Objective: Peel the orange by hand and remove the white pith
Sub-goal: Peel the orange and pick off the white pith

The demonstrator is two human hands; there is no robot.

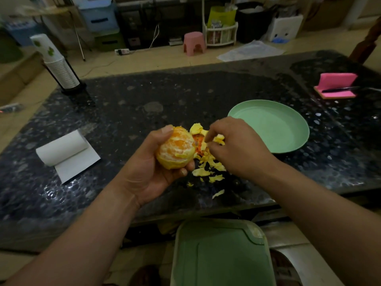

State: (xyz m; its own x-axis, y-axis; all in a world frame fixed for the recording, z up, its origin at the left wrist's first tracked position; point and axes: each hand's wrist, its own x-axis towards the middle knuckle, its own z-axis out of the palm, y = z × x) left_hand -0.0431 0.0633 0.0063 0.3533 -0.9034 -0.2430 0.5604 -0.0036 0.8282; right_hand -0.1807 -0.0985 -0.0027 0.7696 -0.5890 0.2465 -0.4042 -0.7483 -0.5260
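My left hand [148, 172] cups a mostly peeled orange [176, 150] above the dark table, thumb on top and fingers underneath. Its flesh shows, with white pith in patches and a strip of yellow rind along the bottom. My right hand [237, 147] is just right of the fruit, fingertips pinched on a piece of peel [218, 139] at the top of a heap. Torn peel scraps [208, 168] lie piled on the table between and below both hands.
A pale green plate [288, 141] sits to the right, behind my right hand. A paper towel roll [64, 147] lies at the left, a paper cup stack [59, 69] far left, pink sponges [338, 85] far right. A green stool [220, 254] stands below the table's [144, 96] front edge.
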